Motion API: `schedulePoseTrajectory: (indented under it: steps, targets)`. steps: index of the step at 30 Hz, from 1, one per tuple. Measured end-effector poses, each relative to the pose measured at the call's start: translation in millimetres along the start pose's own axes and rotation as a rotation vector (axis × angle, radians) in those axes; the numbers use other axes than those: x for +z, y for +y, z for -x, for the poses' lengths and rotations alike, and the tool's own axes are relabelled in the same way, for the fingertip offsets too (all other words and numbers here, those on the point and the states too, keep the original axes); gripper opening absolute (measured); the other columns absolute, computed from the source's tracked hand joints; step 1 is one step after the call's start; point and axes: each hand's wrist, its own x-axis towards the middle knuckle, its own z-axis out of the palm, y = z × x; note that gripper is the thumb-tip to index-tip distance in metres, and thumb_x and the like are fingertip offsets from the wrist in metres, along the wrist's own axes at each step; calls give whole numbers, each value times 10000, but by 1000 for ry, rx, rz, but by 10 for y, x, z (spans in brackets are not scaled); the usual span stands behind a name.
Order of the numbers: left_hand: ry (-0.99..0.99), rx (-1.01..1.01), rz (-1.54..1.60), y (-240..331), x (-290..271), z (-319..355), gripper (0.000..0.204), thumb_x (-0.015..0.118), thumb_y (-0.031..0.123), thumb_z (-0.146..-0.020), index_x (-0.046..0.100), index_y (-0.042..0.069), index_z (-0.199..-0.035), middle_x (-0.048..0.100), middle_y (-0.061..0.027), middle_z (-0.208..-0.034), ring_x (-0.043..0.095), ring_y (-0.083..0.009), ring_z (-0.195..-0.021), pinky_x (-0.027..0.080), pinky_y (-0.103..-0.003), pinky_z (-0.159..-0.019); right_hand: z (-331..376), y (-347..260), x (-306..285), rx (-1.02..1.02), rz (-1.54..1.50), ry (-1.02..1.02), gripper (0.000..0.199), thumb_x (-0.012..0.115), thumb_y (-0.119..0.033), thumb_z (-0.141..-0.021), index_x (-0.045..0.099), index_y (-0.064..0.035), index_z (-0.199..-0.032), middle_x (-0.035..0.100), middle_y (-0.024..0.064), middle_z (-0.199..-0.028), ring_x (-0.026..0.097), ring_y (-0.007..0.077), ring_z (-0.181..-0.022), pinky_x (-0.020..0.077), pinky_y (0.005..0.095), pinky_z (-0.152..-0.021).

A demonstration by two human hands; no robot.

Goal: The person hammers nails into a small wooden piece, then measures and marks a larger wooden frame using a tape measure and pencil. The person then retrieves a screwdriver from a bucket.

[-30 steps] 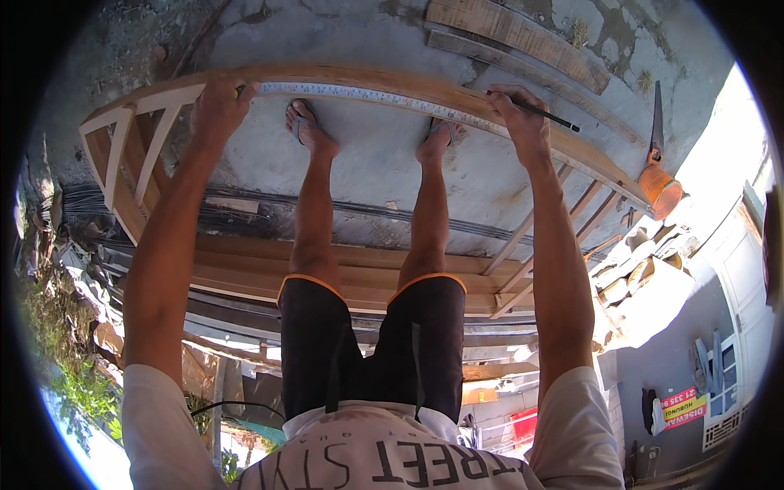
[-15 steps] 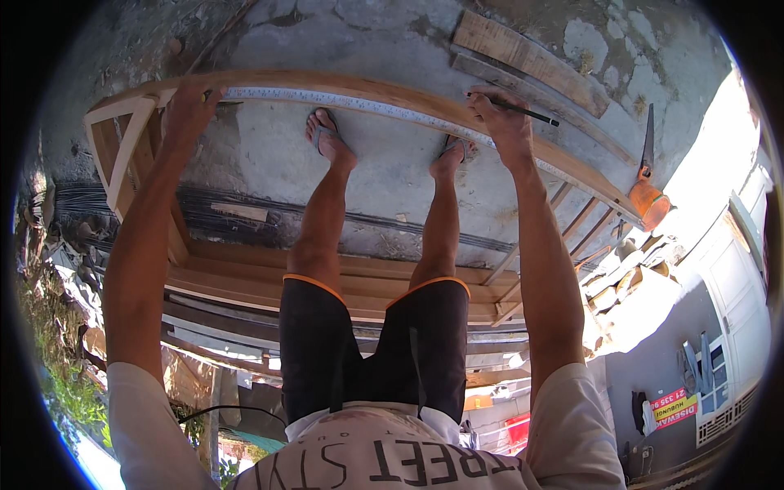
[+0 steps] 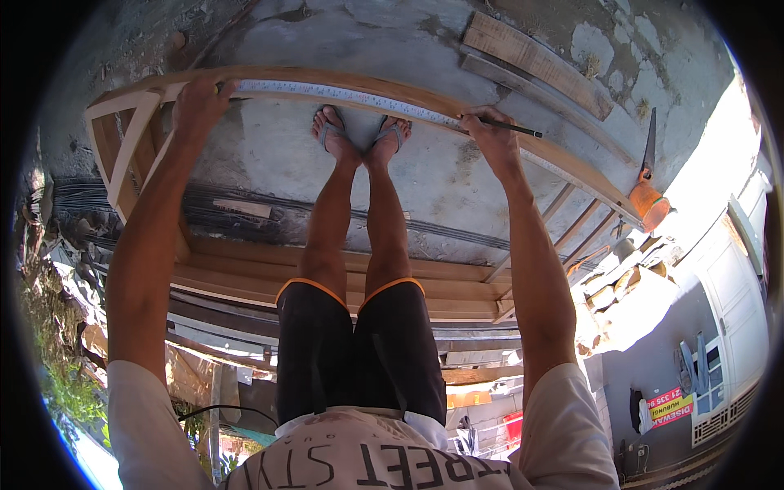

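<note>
"One measuring tape [image 3: 343,92]: where does it lie?"
"Stretched along the long wooden beam [image 3: 359,79], from the left hand [image 3: 201,106] toward the right hand [image 3: 492,140]."
"And each grip?"
"The left is closed on the tape; the right is closed around a dark pencil [image 3: 514,126]. Whether it pinches the tape too, I can't tell."

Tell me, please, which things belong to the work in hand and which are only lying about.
In use:
measuring tape, stretched from the left hand
black pencil, in the right hand
wooden frame

Apparently just lying about:
handsaw
loose planks
wood offcut
</note>
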Motion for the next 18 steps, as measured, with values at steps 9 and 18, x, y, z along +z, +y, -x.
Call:
schedulePoseTrajectory:
  steps: [9, 18]
  targets:
    - [62, 1, 15, -46, 103, 11, 506, 688, 554, -950, 758, 148, -1244, 750, -188, -1158, 701, -397, -1116, 537, -511, -970, -108, 191, 143, -91, -162, -77, 194, 724, -158, -927, 795, -27, -1051, 765, 66, -857, 671, 83, -785, 547, 270, -720]
    - [83, 6, 36, -190, 211, -31, 524, 699, 569, -938, 773, 137, -1227, 753, -194, -1167, 716, -381, -1099, 551, -499, -952, -102, 183, 130, -169, -67, -127, 200, 723, -149, -931, 795, -30, -1074, 734, 66, -770, 645, 95, -694, 531, 268, -654]
